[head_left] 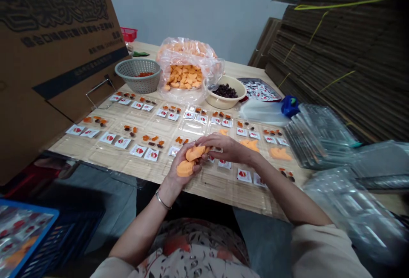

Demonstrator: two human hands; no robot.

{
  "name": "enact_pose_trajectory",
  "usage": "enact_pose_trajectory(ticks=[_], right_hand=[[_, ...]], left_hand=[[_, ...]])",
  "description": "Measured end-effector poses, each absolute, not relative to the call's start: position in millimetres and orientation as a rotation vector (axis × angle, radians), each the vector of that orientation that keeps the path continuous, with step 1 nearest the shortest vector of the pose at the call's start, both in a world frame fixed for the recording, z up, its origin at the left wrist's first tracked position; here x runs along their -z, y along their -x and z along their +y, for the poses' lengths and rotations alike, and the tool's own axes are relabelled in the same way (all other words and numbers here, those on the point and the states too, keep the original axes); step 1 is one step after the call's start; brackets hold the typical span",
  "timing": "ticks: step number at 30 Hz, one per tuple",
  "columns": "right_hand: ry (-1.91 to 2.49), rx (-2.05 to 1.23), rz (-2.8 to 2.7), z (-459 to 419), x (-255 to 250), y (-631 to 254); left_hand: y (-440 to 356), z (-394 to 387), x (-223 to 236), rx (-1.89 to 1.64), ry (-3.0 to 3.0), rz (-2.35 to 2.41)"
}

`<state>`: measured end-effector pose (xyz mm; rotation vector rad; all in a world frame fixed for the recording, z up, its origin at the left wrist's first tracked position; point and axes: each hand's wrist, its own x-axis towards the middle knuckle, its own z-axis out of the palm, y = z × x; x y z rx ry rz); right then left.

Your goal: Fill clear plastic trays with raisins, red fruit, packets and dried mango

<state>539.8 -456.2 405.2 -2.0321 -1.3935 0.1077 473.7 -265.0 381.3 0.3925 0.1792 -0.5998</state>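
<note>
My left hand (182,173), a metal bangle at its wrist, is cupped palm up and closed round several orange candies (195,153) that look like marshmallows. Over them, my right hand (223,146) bends its fingers onto the candies at the palm's edge; its fingertips are partly hidden. Both hands hover above clear plastic trays (193,128) laid in rows on the table. Many tray compartments hold white printed sachets (138,150) and small orange and dark dried fruit pieces (153,138). On the right, several compartments carry orange candies (250,144).
Behind the trays stand a grey basket (137,77), an open plastic bag of orange candies (185,76), a cream bowl (223,102) of dark raisins and a tray of sachets (259,89). A large carton (60,56) borders the left; stacked clear trays (322,133) and cardboard (332,52) the right.
</note>
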Motion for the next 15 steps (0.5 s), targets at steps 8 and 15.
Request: enact_pose_trajectory(ticks=[8, 15], right_hand=[[2.122, -0.186, -0.822, -482, -423, -563], [2.304, -0.429, -0.684, -502, -420, -625]], left_hand=[[-473, -255, -375, 0.546, -0.338, 0.15], [-470, -251, -374, 0.534, -0.375, 0.256]])
